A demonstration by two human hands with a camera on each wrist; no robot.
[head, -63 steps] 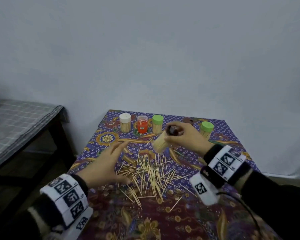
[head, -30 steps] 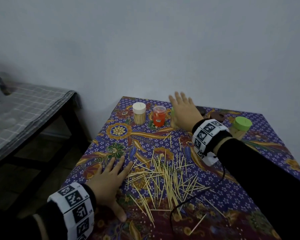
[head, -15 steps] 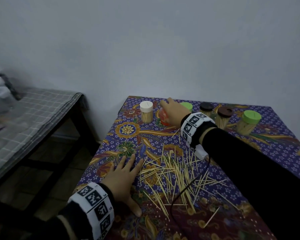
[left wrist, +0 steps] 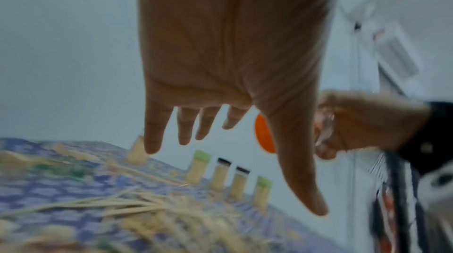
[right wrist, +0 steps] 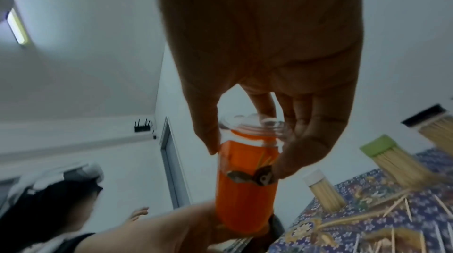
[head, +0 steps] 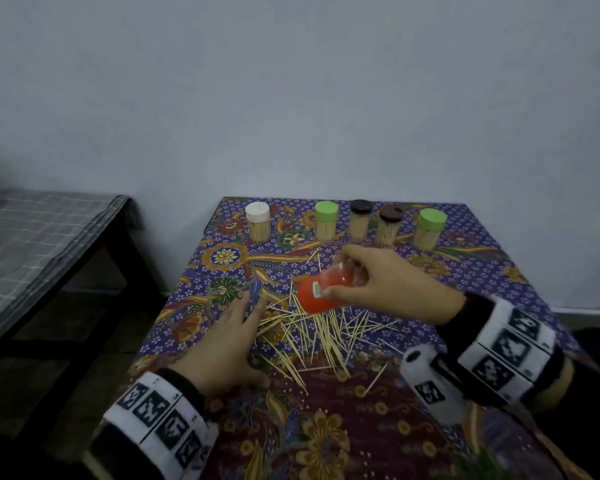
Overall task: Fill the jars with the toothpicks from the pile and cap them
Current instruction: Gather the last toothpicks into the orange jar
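My right hand [head: 340, 271] grips an orange jar [head: 314, 296] with a clear end, tilted on its side just above the toothpick pile [head: 323, 327]. The right wrist view shows thumb and fingers curled round the clear end of the orange jar [right wrist: 245, 189]. To the left of the pile, my left hand [head: 246, 337] lies open and flat, its fingertips at the pile's edge, holding nothing. Full capped jars stand along the back edge: white [head: 258, 221], green [head: 325, 220], black [head: 360, 220], brown [head: 389, 225] and another green [head: 430, 228].
A patterned cloth [head: 326, 427] covers the small table, which ends against the grey wall at the back. To the left, beyond a gap of floor, stands a dark bench with a grey checked cover [head: 39, 237]. Stray toothpicks lie near the front right.
My right hand set the brown-capped jar in the back row, then took the orange jar from that row and brought it toward me over the pile. My left hand stayed beside the pile.
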